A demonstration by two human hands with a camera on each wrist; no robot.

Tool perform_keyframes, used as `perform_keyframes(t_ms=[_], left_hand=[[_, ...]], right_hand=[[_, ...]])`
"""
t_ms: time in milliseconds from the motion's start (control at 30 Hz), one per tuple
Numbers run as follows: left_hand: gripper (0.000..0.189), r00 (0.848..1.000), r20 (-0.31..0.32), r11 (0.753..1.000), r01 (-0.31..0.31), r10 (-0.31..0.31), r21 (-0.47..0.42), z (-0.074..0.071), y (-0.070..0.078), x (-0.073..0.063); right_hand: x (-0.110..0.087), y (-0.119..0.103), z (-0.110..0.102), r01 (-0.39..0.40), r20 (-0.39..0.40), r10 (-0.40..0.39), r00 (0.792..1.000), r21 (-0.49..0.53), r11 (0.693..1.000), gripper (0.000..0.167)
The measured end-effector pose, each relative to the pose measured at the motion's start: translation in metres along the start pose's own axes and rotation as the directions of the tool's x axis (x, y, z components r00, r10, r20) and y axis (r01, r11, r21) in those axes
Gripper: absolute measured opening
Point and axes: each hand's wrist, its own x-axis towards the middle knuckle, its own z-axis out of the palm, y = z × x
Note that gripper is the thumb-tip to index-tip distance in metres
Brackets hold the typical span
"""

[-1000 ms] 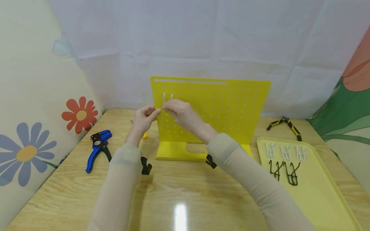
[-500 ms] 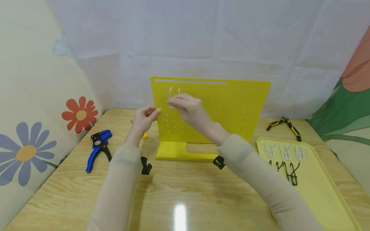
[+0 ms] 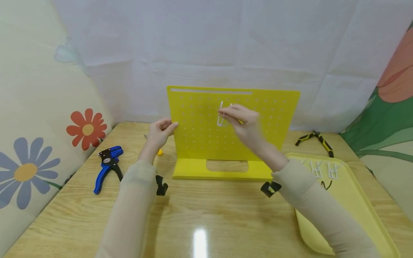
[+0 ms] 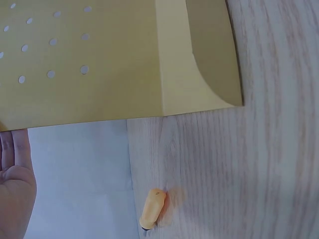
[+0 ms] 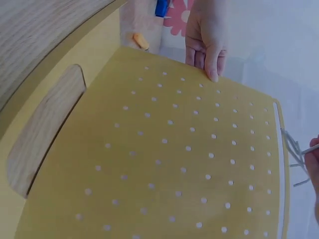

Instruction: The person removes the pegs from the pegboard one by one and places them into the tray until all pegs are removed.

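Note:
A yellow pegboard (image 3: pixel 193 138) stands upright on its own foot on the wooden table. My left hand (image 3: pixel 159 133) grips its left edge, thumb on the front and fingers behind, as the right wrist view shows. In front of the holes, about mid-board, my right hand (image 3: pixel 245 122) pinches a white wire pegboard hook (image 3: pixel 219 124) between thumb and fingertips. In the right wrist view the hook (image 5: pixel 290 142) appears past the board's slotted top edge, its prongs apart from the holes. Part of it is covered by the fingers.
At the right, a yellow tray (image 3: pixel 364 200) carries white wire hooks (image 3: pixel 332 172) and a black wire hook (image 3: pixel 328 185) mostly behind my sleeve. Black-yellow pliers (image 3: pixel 326 146) lie behind it. Blue wire strippers (image 3: pixel 109 161) lie left; an orange-yellow handle (image 4: pixel 153 206) lies beside the board.
My right hand has carried the white hook away from the board's upper left holes, rightward to about its middle. The left hand has stayed on the edge.

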Motion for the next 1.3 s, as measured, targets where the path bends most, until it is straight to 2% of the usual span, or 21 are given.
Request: perform_keyframes(t_ms=[233, 333, 433, 600, 667, 767, 967, 1067, 1167, 1233, 1300], left_hand=[[0.038, 1.000, 0.009, 1.000, 0.010, -0.011, 0.019, -0.001, 0.000, 0.000], [0.038, 1.000, 0.006, 1.000, 0.012, -0.012, 0.025, -0.001, 0.000, 0.000], [0.038, 1.000, 0.003, 1.000, 0.015, -0.015, 0.020, -0.001, 0.000, 0.001], [0.038, 1.000, 0.005, 1.000, 0.019, -0.019, 0.020, 0.000, -0.001, 0.002], [0.039, 1.000, 0.008, 0.999, 0.022, -0.022, 0.024, 0.000, 0.000, 0.002], [0.040, 1.000, 0.016, 0.999, 0.023, -0.023, 0.024, -0.001, 0.001, 0.000], [0.040, 1.000, 0.016, 1.000, 0.012, -0.013, 0.028, -0.002, -0.002, 0.000], [0.040, 1.000, 0.016, 1.000, 0.010, -0.011, 0.025, -0.002, -0.002, 0.000], [0.040, 1.000, 0.012, 1.000, 0.013, -0.013, 0.019, -0.003, -0.001, 0.000], [0.041, 1.000, 0.009, 1.000, 0.013, -0.013, 0.015, -0.003, 0.000, 0.000], [0.040, 1.000, 0.005, 1.000, 0.013, -0.013, 0.016, -0.004, 0.001, 0.000]], right_hand=[[-0.019, 0.002, -0.024, -0.107, -0.059, 0.111, 0.992, 0.064, 0.992, 0.013], [-0.029, 0.000, -0.038, -0.181, -0.055, 0.185, 0.981, 0.073, 0.981, 0.015], [-0.039, -0.003, -0.053, -0.230, -0.032, 0.230, 0.973, 0.024, 0.973, 0.015], [-0.057, -0.006, -0.075, -0.224, -0.028, 0.223, 0.974, -0.027, 0.974, 0.017], [-0.064, -0.007, -0.085, -0.229, -0.032, 0.229, 0.973, -0.009, 0.973, 0.018], [-0.076, -0.008, -0.101, -0.258, -0.036, 0.258, 0.965, -0.007, 0.966, 0.020], [-0.100, -0.011, -0.132, -0.341, -0.076, 0.340, 0.937, -0.004, 0.940, 0.021], [-0.111, -0.012, -0.148, -0.346, -0.083, 0.348, 0.934, 0.046, 0.937, 0.022], [-0.120, -0.015, -0.167, -0.360, -0.081, 0.361, 0.929, 0.032, 0.932, 0.021], [-0.126, -0.019, -0.180, -0.425, -0.086, 0.422, 0.902, -0.017, 0.905, 0.020], [-0.131, -0.024, -0.192, -0.508, -0.088, 0.500, 0.861, -0.108, 0.855, 0.021]])
